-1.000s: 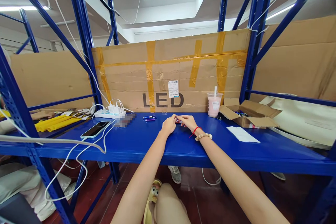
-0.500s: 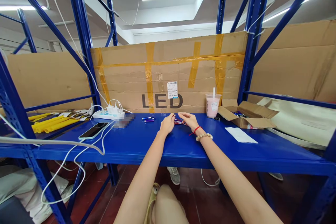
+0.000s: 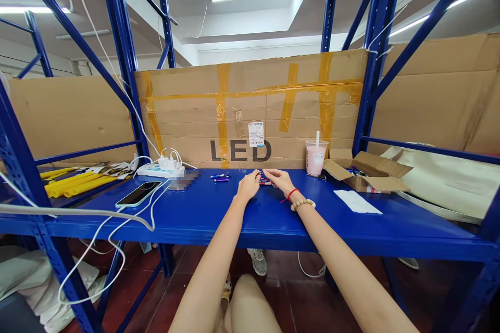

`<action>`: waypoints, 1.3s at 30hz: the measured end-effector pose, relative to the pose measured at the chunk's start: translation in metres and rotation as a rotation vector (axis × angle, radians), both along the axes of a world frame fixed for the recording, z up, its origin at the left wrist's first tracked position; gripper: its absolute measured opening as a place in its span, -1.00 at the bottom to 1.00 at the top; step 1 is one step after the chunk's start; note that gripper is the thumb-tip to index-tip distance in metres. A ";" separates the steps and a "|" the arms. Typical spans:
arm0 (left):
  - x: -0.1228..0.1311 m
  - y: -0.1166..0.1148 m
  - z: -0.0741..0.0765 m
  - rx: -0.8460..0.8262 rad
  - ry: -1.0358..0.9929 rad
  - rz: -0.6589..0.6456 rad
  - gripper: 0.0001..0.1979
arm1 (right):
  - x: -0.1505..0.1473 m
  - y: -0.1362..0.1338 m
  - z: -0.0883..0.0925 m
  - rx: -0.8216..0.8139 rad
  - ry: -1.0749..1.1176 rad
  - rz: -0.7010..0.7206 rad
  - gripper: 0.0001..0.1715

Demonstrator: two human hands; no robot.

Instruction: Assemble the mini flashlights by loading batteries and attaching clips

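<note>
Near the back of the blue table my left hand [image 3: 249, 186] is closed, its fingertips round something small and dark that I cannot make out. My right hand [image 3: 278, 179] is beside it, fingers bent together and fingertips close to the left ones; what they pinch, if anything, is too small to name. Small red and purple pen-like items [image 3: 265, 182] lie on the table between and behind the hands, partly hidden. To the left of my hands lie a blue pen-like item [image 3: 219, 176] and a purple one [image 3: 221, 180].
On the left are a phone [image 3: 138, 194], white cables and a power strip [image 3: 162, 169]. To the right stand a pink drink cup [image 3: 315, 158], an open cardboard box [image 3: 363, 183] and a white paper [image 3: 357, 201]. A taped cardboard sheet [image 3: 187, 119] stands behind.
My right hand has shifted slightly left, bringing its fingertips nearer to my left hand. The small items on the table look unmoved.
</note>
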State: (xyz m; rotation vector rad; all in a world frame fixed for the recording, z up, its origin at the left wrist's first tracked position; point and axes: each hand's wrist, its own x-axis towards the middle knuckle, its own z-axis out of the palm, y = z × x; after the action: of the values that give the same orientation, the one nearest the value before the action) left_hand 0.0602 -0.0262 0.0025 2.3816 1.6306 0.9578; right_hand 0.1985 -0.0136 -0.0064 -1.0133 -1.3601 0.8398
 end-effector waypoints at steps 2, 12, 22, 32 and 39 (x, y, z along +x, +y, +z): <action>0.000 0.000 -0.001 -0.002 0.009 0.001 -0.74 | 0.000 0.000 -0.001 0.005 -0.008 0.013 -0.66; 0.001 0.004 -0.001 0.027 -0.018 0.035 -0.72 | 0.002 0.005 -0.004 0.011 -0.020 -0.028 -0.63; 0.001 0.007 -0.003 0.038 -0.030 0.001 -0.74 | 0.002 0.002 -0.003 0.017 -0.025 -0.013 -0.67; 0.001 0.009 -0.004 0.011 -0.072 -0.064 -0.74 | 0.005 0.005 -0.005 0.017 -0.017 0.014 -0.64; 0.002 0.013 -0.008 0.021 -0.116 -0.106 -0.73 | 0.004 0.008 -0.006 0.011 -0.005 0.038 -0.58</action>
State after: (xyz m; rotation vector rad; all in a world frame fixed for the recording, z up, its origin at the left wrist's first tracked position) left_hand 0.0620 -0.0128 -0.0058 2.3508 1.4454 1.0769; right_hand 0.2028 -0.0060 -0.0121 -0.9841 -1.3913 0.8576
